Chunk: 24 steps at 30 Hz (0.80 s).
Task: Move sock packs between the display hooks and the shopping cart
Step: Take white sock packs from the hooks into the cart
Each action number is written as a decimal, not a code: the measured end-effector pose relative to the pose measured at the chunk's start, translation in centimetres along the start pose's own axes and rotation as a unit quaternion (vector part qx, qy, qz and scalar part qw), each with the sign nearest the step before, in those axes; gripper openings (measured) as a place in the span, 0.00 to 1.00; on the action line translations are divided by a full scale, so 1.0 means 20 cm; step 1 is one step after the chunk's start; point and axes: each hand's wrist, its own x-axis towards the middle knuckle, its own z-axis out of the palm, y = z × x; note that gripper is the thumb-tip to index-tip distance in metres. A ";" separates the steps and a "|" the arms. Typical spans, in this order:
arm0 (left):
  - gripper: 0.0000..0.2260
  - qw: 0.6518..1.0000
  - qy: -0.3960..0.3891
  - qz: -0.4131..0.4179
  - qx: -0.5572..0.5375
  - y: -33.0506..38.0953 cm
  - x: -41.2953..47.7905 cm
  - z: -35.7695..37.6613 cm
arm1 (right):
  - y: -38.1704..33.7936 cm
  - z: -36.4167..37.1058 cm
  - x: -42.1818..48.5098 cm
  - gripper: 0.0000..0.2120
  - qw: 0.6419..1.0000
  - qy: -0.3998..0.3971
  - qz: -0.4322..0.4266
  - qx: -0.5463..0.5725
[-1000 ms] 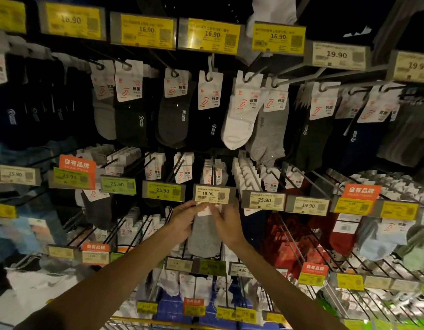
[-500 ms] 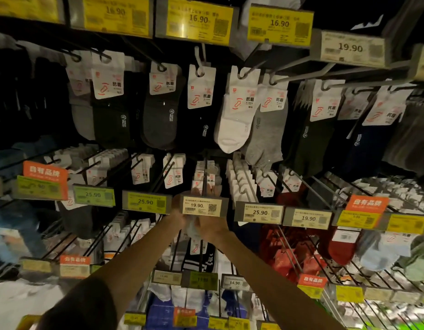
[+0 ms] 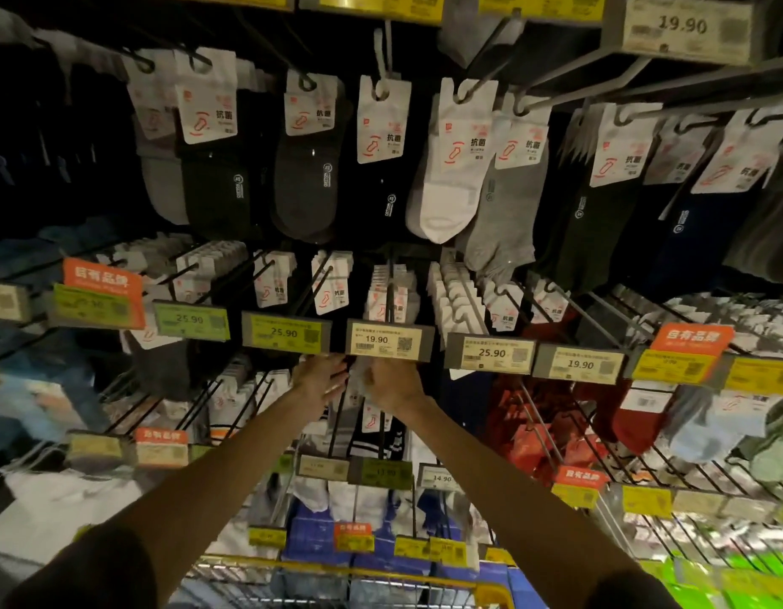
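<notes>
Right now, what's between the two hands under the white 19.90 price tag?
In the head view, a blurred pale sock pack sits between the left hand and right hand, just below the white 19.90 price tag. Whether either grips it is unclear.

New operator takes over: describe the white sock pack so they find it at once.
On the sock wall, take the highest full row. Right of centre hangs the white sock pack, between a black pack and a grey pack; no other there is white.

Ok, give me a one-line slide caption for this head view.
Left hand and right hand meet at a sock pack under the 19.90 price tag, shopping cart below.
</notes>
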 end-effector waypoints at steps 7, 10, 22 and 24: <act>0.09 0.994 -0.082 0.007 0.072 -0.29 -0.26 -0.17 | 0.01 0.39 -0.44 0.16 0.988 0.129 -0.061 0.054; 0.06 0.987 -0.098 -0.002 0.124 -0.48 -0.39 -0.32 | 0.01 0.54 -0.66 0.13 0.988 0.115 -0.073 0.078; 0.05 0.962 -0.060 -0.161 0.213 -1.45 -0.59 -0.80 | 0.03 1.37 -1.48 0.13 0.979 -0.082 0.058 0.179; 0.06 0.955 -0.066 -0.199 0.209 -1.64 -0.58 -0.87 | 0.08 1.59 -1.61 0.12 0.974 -0.087 0.079 0.194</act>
